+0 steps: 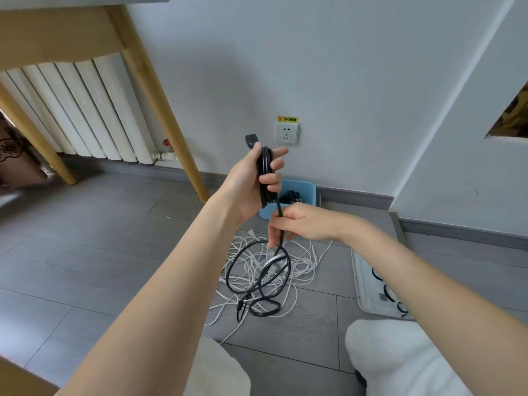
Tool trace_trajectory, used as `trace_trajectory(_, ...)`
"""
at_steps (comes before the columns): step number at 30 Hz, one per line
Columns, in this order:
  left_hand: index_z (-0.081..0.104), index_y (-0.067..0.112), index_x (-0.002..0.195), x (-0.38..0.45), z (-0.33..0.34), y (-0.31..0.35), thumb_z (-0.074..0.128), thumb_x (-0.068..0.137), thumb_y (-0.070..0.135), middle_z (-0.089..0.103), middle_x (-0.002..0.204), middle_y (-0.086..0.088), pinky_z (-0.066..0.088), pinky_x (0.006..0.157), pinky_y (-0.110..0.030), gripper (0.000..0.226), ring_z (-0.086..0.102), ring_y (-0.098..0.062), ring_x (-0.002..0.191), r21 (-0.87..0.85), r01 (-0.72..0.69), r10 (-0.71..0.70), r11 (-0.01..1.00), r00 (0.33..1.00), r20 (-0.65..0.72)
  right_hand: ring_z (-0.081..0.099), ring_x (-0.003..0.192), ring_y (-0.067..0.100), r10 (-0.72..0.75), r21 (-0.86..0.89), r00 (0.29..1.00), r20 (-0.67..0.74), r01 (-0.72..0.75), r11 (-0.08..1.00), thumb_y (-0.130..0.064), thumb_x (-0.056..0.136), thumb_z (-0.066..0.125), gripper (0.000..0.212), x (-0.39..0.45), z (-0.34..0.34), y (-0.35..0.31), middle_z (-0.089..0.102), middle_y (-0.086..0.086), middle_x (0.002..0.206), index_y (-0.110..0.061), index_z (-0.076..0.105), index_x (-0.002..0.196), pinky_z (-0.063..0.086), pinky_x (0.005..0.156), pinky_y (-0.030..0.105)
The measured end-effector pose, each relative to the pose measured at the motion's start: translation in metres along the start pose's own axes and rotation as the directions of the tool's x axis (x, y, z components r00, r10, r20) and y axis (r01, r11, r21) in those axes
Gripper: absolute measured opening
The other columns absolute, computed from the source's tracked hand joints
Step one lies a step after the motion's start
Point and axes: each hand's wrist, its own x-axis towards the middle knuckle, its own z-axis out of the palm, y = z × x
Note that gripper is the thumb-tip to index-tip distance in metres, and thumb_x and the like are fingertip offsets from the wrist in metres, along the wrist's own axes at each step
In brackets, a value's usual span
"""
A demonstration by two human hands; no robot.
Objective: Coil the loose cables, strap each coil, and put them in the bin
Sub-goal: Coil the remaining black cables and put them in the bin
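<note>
Left hand (251,181) gripping a black cable (267,175) coil, right hand (294,224) pinching its tail above white cables (297,267) on floor (100,252). Blue bin (308,190) against far wall, perhaps holding coils; tray (361,281) right.

Two bare hands were at work, a left hand (251,181) and a right hand (297,224). I counted one black cable (258,284) between them. One tangle of white cables (297,267) lay on the floor; how many cords made it up I could not tell. There was one blue bin (303,187), one white tray (364,284) with at least three black straps (387,292) showing, and one wall socket (287,133).
</note>
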Motion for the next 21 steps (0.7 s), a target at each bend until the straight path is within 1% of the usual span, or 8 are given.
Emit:
trace_trajectory(4, 0.052, 0.005, 0.114, 0.007, -0.005, -0.008, 0.021, 0.103, 0.038, 0.040, 0.051, 0.008, 0.027, 0.035, -0.014, 0.047, 0.027, -0.001, 0.033, 0.015, 0.030, -0.030, 0.999, 1.000, -0.003, 0.061, 0.101, 0.029, 0.033, -0.096, 0.998, -0.046, -0.037, 0.995, -0.020, 0.099, 0.039, 0.036, 0.001, -0.001, 0.004, 0.072, 0.007, 0.095, -0.001, 0.068, 0.089, 0.047, 0.090, 0.036)
trace_trajectory(7, 0.053, 0.006, 0.113, 0.022, -0.007, -0.008, 0.021, 0.103, 0.039, 0.039, 0.050, 0.008, 0.027, 0.035, -0.014, 0.047, 0.027, -0.002, 0.032, -0.022, 0.056, -0.056, 0.998, 0.998, 0.002, 0.061, 0.098, 0.032, 0.039, -0.135, 0.997, -0.069, -0.048, 0.990, -0.019, 0.098, 0.041, 0.035, 0.008, -0.008, 0.011, 0.072, 0.006, 0.092, -0.001, 0.068, 0.086, 0.047, 0.089, 0.039)
trace_trajectory(12, 0.052, 0.005, 0.115, 0.048, -0.005, -0.006, 0.021, 0.103, 0.038, 0.038, 0.050, 0.007, 0.027, 0.034, -0.014, 0.048, 0.027, -0.001, 0.032, -0.027, 0.074, -0.074, 0.997, 0.997, 0.003, 0.064, 0.092, 0.024, 0.059, -0.190, 0.993, -0.099, -0.077, 0.979, -0.021, 0.098, 0.042, 0.035, 0.019, -0.031, 0.024, 0.072, 0.003, 0.091, -0.005, 0.070, 0.085, 0.048, 0.087, 0.036)
trace_trajectory(14, 0.052, 0.005, 0.116, 0.052, -0.005, -0.007, 0.020, 0.103, 0.038, 0.038, 0.050, 0.007, 0.028, 0.034, -0.014, 0.048, 0.026, -0.001, 0.032, -0.010, 0.077, -0.077, 0.997, 0.997, 0.000, 0.064, 0.086, 0.017, 0.063, -0.210, 0.993, -0.097, -0.082, 0.974, -0.022, 0.098, 0.042, 0.035, 0.021, -0.036, 0.028, 0.071, 0.001, 0.089, -0.005, 0.071, 0.086, 0.046, 0.079, 0.026)
trace_trajectory(16, 0.052, 0.005, 0.116, 0.054, -0.005, -0.008, 0.020, 0.103, 0.038, 0.038, 0.051, 0.007, 0.027, 0.035, -0.014, 0.048, 0.026, -0.001, 0.032, 0.003, 0.080, -0.080, 0.997, 0.997, -0.005, 0.057, 0.069, 0.001, 0.057, -0.242, 0.993, -0.100, -0.080, 0.967, -0.023, 0.098, 0.043, 0.036, 0.021, -0.038, 0.031, 0.067, -0.006, 0.077, -0.005, 0.071, 0.085, 0.039, 0.064, 0.010)
trace_trajectory(17, 0.052, 0.005, 0.116, 0.055, -0.005, -0.007, 0.020, 0.103, 0.038, 0.038, 0.051, 0.007, 0.027, 0.035, -0.014, 0.048, 0.026, -0.001, 0.032, -0.004, 0.074, -0.074, 0.997, 0.997, -0.012, 0.053, 0.062, -0.002, 0.052, -0.249, 0.992, -0.112, -0.078, 0.965, -0.023, 0.098, 0.043, 0.036, 0.021, -0.040, 0.031, 0.063, -0.010, 0.072, -0.005, 0.071, 0.084, 0.037, 0.059, 0.007)
trace_trajectory(19, 0.051, 0.004, 0.118, 0.055, -0.005, -0.007, 0.020, 0.103, 0.038, 0.039, 0.051, 0.007, 0.028, 0.035, -0.014, 0.048, 0.027, -0.001, 0.033, -0.028, 0.044, -0.044, 0.999, 0.999, -0.014, 0.051, 0.058, -0.003, 0.031, -0.245, 0.992, -0.125, -0.062, 0.968, -0.023, 0.098, 0.043, 0.034, 0.024, -0.042, 0.031, 0.062, -0.012, 0.069, -0.008, 0.069, 0.081, 0.036, 0.059, 0.007)
trace_trajectory(21, 0.048, 0.005, 0.122, 0.054, -0.004, -0.007, 0.020, 0.103, 0.038, 0.042, 0.053, 0.007, 0.029, 0.036, -0.014, 0.047, 0.027, -0.002, 0.033, -0.048, -0.003, 0.003, 0.999, 1.000, -0.019, 0.052, 0.058, -0.001, 0.013, -0.203, 0.996, -0.088, -0.030, 0.979, -0.025, 0.098, 0.042, 0.032, 0.024, -0.039, 0.031, 0.064, -0.008, 0.065, -0.011, 0.065, 0.080, 0.038, 0.064, 0.013)
